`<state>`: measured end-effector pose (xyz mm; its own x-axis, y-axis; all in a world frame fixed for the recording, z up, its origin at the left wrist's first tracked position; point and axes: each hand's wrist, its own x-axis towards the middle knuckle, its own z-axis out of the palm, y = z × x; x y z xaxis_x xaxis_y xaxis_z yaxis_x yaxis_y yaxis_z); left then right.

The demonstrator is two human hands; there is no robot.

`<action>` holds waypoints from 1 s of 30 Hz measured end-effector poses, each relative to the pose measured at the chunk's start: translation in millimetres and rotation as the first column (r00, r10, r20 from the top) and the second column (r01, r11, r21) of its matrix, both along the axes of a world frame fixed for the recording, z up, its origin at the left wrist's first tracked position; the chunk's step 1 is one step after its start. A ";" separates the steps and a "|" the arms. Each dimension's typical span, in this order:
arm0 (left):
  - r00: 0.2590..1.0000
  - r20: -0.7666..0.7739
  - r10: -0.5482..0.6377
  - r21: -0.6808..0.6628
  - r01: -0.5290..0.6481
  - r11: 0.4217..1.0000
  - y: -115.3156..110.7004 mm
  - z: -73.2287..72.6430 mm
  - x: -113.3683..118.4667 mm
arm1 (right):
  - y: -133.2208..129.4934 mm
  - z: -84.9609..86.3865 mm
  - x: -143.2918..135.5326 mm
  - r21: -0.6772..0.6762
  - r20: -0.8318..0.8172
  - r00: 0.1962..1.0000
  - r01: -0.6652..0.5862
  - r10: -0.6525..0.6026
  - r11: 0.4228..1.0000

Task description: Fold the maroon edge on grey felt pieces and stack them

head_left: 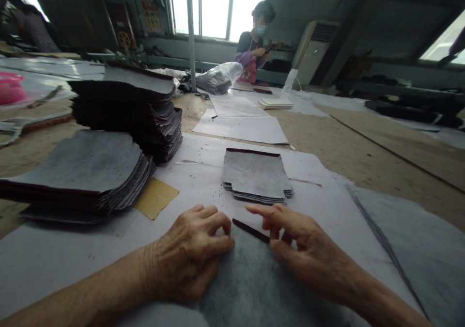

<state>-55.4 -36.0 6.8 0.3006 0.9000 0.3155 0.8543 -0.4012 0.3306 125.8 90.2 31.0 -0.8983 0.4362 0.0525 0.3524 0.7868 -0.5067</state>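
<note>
A grey sheet [250,278] lies in front of me, with a narrow dark maroon strip [250,230] along its far edge. My left hand [196,249] is closed at the sheet's left corner, thumb and index finger pinching the edge. On the right, my right hand [298,244] touches the strip's right end; its index finger is stretched out and the other fingers are bent apart from it. Just beyond my hands sits a small stack of grey pieces [256,174] with notched corners and a maroon far edge.
Tall stacks of dark-edged grey sheets [123,109] [83,167] stand at the left, beside a yellow card [157,198]. More grey sheets [417,240] lie at the right. A person [252,51] stands across the table, near a plastic bag [218,79].
</note>
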 end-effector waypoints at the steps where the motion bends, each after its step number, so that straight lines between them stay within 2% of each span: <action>1: 1.000 0.005 0.000 0.002 0.000 1.000 0.2 -0.1 0.1 | 1.3 1.0 4.4 -0.010 -0.042 0.997 0.061 -0.061 0.998; 3: 1.000 0.025 -0.003 0.014 0.003 1.000 0.5 -0.8 0.4 | 1.0 0.4 12.7 0.050 -0.035 0.987 0.161 -0.160 0.986; 6: 0.996 0.088 0.005 0.017 -0.006 1.000 0.0 -1.8 -0.4 | -4.8 -3.2 19.6 0.123 0.094 0.968 0.221 -0.233 0.967; 9: 0.973 0.232 0.015 0.027 -0.021 0.999 -0.8 -1.8 -3.4 | -10.8 -3.4 19.5 0.028 0.172 0.951 0.258 -0.259 0.966; 11: 0.949 0.309 0.054 0.052 -0.074 0.996 -0.3 -2.1 -5.9 | -14.0 -1.6 18.0 -0.025 0.161 0.954 0.260 -0.253 0.965; 14: 0.949 0.285 0.139 0.057 -0.161 0.985 2.4 -5.2 -8.1 | -20.7 -0.4 15.4 0.055 0.037 0.984 0.172 -0.174 0.984; 18: 0.972 0.203 0.122 0.035 -0.132 0.991 6.7 -13.6 -10.4 | -29.5 -3.5 7.8 0.222 -0.104 0.994 0.045 -0.022 0.974; 22: 0.971 0.169 0.168 0.200 -0.201 0.959 8.7 -16.5 -16.1 | -26.9 -0.9 -2.6 0.262 -0.162 0.973 -0.116 0.162 0.958; 24: 0.978 0.171 0.119 0.213 -0.154 0.965 8.8 -13.7 -16.4 | -24.4 3.3 -5.1 0.287 -0.179 0.949 -0.201 0.259 0.937; 27: 0.969 0.245 -0.035 0.173 -0.008 0.985 8.6 -8.2 -12.0 | -23.0 8.7 -4.9 0.372 -0.144 0.941 -0.236 0.307 0.898; 30: 0.941 0.339 0.002 0.116 -0.044 0.992 7.9 -5.9 -5.2 | -24.5 10.5 -1.9 0.441 -0.159 0.941 -0.202 0.298 0.874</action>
